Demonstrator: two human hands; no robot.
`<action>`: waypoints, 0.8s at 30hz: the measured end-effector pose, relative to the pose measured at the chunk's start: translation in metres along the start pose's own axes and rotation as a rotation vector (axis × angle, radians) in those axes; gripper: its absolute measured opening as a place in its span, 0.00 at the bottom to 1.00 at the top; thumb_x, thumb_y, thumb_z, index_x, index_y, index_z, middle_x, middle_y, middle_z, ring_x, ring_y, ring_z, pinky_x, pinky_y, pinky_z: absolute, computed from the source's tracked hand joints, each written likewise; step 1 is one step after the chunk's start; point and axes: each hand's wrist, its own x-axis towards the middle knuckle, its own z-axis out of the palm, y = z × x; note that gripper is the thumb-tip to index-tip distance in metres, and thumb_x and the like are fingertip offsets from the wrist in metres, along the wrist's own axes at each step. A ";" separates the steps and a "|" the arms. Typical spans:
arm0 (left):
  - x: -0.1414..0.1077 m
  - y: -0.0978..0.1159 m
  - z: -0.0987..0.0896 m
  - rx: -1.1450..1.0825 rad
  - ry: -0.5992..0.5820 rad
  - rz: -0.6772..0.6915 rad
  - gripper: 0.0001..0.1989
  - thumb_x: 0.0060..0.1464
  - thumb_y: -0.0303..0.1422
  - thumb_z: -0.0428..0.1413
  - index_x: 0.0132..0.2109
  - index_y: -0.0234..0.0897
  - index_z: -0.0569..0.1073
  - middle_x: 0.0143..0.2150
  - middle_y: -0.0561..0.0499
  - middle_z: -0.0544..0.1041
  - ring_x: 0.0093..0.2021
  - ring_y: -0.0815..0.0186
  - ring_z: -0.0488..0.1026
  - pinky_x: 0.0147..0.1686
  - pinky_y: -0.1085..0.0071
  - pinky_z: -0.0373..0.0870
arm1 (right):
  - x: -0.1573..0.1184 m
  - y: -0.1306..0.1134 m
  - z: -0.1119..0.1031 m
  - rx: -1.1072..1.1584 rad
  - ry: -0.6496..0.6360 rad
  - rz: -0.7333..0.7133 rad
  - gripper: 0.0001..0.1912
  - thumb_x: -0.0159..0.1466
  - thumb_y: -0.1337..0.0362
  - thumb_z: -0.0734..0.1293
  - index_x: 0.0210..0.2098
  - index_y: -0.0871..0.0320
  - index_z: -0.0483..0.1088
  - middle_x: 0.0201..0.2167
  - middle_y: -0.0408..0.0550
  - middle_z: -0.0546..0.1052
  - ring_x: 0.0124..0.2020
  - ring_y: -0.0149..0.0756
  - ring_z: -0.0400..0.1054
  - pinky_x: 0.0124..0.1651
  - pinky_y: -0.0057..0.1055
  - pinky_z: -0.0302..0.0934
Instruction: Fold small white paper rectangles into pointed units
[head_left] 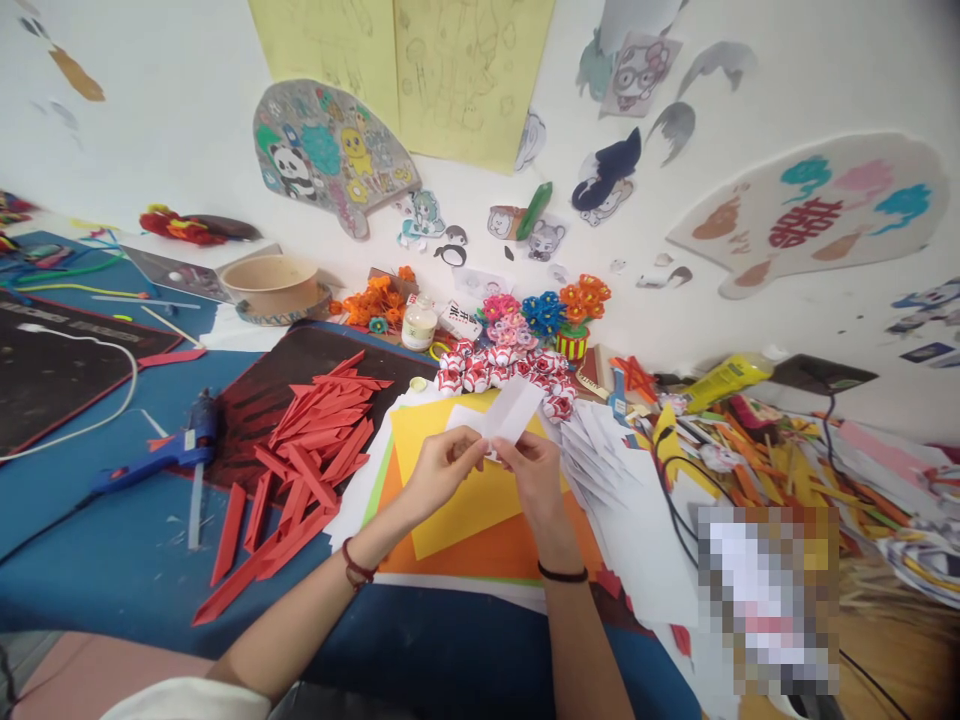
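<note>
A small white paper piece (pixel 516 408) with a crease is held up above the middle of the table. My left hand (pixel 448 468) pinches its lower left edge between thumb and fingers. Close beside it, my right hand (pixel 534 474) pinches the lower right part. Under both hands lie a yellow sheet (pixel 442 525) and an orange sheet (pixel 487 558), stacked over white and green paper. Folded red strips (pixel 322 450) are heaped to the left. Just right of my right hand, many white paper pieces (pixel 596 455) are fanned out.
A blue glue gun (pixel 161 455) with a cord lies at the left. Behind the sheets are red-and-white folded balls (pixel 474 372), a small jar (pixel 418 325) and a round tan container (pixel 271 285). A yellow bottle (pixel 727 380), a black cable and coloured scraps (pixel 795 460) occupy the right.
</note>
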 end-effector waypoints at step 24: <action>-0.002 0.005 -0.003 0.119 0.100 0.054 0.19 0.64 0.42 0.47 0.27 0.36 0.65 0.23 0.56 0.63 0.24 0.71 0.58 0.26 0.74 0.54 | -0.002 -0.002 -0.001 -0.078 -0.101 0.037 0.10 0.52 0.59 0.74 0.27 0.61 0.78 0.17 0.41 0.69 0.19 0.28 0.58 0.23 0.26 0.54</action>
